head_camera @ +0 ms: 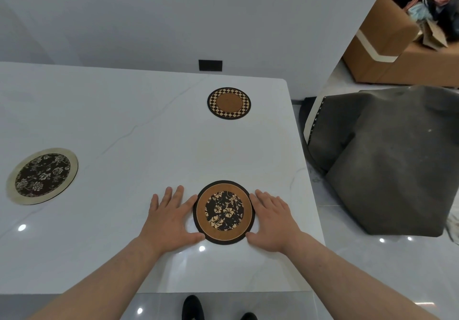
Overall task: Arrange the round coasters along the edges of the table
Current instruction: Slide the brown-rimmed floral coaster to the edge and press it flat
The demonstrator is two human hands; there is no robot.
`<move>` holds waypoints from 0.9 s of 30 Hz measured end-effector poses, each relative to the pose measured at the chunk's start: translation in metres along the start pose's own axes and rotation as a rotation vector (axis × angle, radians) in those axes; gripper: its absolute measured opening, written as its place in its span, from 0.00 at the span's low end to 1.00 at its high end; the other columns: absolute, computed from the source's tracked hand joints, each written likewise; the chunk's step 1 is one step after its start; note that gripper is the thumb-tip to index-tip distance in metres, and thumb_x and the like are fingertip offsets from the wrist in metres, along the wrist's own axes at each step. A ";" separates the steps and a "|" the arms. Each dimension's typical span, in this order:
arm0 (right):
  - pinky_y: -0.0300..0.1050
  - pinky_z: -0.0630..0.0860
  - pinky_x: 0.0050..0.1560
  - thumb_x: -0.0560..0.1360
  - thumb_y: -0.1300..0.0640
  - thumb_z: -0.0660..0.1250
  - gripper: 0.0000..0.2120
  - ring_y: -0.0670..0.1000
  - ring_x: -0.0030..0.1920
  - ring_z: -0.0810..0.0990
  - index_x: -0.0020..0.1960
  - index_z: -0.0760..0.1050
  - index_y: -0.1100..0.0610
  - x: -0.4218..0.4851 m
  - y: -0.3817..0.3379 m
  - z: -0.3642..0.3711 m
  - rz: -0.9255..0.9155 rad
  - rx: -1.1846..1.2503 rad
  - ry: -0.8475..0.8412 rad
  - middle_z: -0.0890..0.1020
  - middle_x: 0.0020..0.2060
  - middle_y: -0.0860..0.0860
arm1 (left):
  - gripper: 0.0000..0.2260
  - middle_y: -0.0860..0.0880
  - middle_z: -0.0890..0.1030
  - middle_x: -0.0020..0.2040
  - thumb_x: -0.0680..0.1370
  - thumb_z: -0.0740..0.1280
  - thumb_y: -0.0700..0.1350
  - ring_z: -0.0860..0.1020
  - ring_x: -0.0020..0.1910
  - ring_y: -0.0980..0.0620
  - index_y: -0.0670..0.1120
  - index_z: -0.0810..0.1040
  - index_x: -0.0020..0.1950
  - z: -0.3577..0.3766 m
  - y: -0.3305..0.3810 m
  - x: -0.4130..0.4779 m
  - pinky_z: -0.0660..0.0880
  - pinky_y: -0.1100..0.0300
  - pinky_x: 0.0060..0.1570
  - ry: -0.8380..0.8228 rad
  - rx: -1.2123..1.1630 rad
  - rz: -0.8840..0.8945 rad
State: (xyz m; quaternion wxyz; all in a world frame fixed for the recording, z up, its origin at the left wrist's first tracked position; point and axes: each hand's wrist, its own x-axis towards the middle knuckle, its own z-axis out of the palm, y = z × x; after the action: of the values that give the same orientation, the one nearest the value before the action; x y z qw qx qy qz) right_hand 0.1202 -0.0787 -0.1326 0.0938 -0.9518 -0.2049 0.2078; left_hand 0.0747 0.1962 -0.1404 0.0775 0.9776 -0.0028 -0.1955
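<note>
2 hands, left hand and right hand, lay flat, grip open, flanking floral coaster on bench; best slid with even pressure toward the edge nearest the grip.

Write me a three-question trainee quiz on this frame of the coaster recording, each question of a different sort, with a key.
1. True or false: both hands rest flat on the table, one on each side of the brown floral coaster.
2. Multiple choice: which coaster lies nearest the table's far right corner? A. the checkered coaster B. the cream-rimmed floral coaster C. the brown floral coaster
3. Fill in: the number of coasters visible on the table is ____.

Key:
1. True. The left hand and right hand flank it, fingers spread, touching its rim.
2. A
3. three
</note>
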 end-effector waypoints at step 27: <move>0.56 0.54 0.74 0.70 0.36 0.63 0.40 0.58 0.75 0.56 0.76 0.54 0.48 0.005 -0.008 -0.023 0.059 0.024 -0.103 0.57 0.77 0.53 | 0.40 0.46 0.50 0.79 0.65 0.63 0.69 0.45 0.78 0.43 0.61 0.56 0.75 -0.019 0.009 0.004 0.45 0.41 0.73 -0.083 -0.102 -0.046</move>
State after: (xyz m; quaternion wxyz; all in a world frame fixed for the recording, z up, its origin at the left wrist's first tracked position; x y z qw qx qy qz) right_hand 0.1314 -0.0712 -0.1121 0.0882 -0.9444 -0.1789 0.2614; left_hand 0.0858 0.1902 -0.1231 0.1223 0.9634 0.0261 -0.2372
